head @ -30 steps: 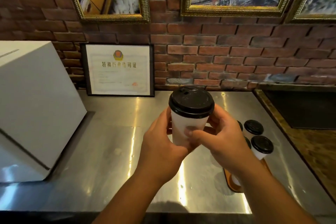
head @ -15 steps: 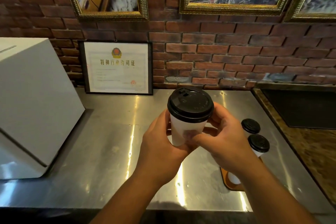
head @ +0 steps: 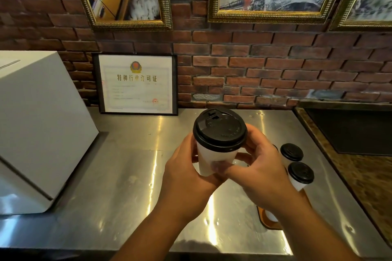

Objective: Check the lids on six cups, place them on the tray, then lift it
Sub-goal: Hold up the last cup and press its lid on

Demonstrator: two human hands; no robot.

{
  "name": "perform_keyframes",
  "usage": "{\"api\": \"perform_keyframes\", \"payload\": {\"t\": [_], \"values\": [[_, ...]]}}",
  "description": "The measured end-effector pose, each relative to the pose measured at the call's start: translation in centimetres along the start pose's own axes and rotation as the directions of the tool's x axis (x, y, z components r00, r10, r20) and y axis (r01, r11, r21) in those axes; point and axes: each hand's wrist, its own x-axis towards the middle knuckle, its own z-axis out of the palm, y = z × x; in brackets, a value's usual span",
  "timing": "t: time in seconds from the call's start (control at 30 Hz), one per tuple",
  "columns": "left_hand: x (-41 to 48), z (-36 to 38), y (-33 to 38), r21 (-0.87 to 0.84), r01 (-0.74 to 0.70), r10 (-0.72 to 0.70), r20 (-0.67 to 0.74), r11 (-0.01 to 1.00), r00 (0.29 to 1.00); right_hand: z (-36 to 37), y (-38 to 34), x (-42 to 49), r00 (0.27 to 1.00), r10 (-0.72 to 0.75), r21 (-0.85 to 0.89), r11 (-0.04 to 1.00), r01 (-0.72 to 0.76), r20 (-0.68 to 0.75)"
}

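Observation:
A white paper cup (head: 214, 158) with a black lid (head: 220, 130) is held up above the steel counter, tilted slightly toward me. My left hand (head: 186, 176) wraps its left side and my right hand (head: 261, 171) wraps its right side, thumb across the front. Behind my right hand two more lidded cups (head: 291, 152) (head: 300, 175) stand on an orange-brown tray (head: 268, 221), which my right forearm mostly hides. Any further cups on the tray are hidden.
A large white box (head: 38, 125) fills the counter's left side. A framed certificate (head: 136, 85) leans on the brick wall at the back. A dark stone surface (head: 364, 178) borders the steel counter (head: 110, 178) on the right.
The cup has stayed in both hands at about the same height. The view has shifted a little, so fewer cups show behind my right hand.

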Motion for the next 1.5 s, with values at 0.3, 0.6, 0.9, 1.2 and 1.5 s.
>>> {"api": "perform_keyframes", "payload": {"t": [0.3, 0.6, 0.9, 1.2, 1.5], "values": [[0.1, 0.0, 0.2, 0.012, -0.008, 0.008, 0.027, 1.0, 1.0, -0.1, 0.0, 0.4, 1.0, -0.014, 0.071, 0.997, 0.013, 0.009], [0.1, 0.2, 0.7, -0.034, -0.003, 0.003, -0.006, 0.999, 1.0, -0.3, -0.4, 0.0, 0.999, -0.023, 0.063, 0.998, 0.021, 0.031], [-0.2, 0.5, 1.3, -0.05, 0.003, -0.002, 0.018, 0.999, 1.0, -0.7, -0.8, -0.4, 0.999, -0.051, 0.075, 0.996, 0.051, -0.007], [-0.1, 0.6, 2.5, -0.036, -0.048, 0.048, 0.012, 0.998, 0.999, -1.0, -1.9, -0.6, 0.997, -0.04, 0.129, 0.99, 0.049, -0.072], [-0.2, 0.7, 2.3, -0.027, -0.05, 0.051, 0.003, 0.998, 0.999, -0.9, -1.9, -0.7, 0.998, -0.027, 0.168, 0.985, 0.037, -0.063]]}}
